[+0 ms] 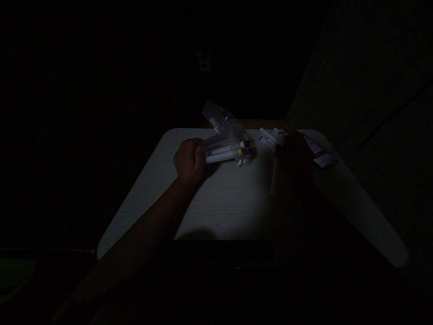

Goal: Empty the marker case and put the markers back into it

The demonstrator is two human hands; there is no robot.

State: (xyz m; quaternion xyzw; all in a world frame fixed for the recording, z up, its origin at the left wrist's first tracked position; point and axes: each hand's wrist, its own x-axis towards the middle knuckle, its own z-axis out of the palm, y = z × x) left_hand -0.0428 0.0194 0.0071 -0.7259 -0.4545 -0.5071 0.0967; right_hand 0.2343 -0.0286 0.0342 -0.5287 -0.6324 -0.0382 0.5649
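Observation:
My left hand [189, 160] grips the end of a clear plastic packet [225, 140] holding white markers [221, 156] with red, yellow and other coloured caps. The packet's empty top flops away towards the far edge. My right hand [294, 155] is deep in shadow, with its fingers around a long white marker [275, 178] with a pale blue cap end. Several loose white markers [267, 139] lie just left of that hand. A white and red printed card [316, 151] lies to its right.
The pale table [230, 198] has rounded corners and ends in darkness on every side. Two small white pieces [241, 163] lie beside the packet. My left forearm crosses its near left part. A dark cable [382, 122] runs along the right.

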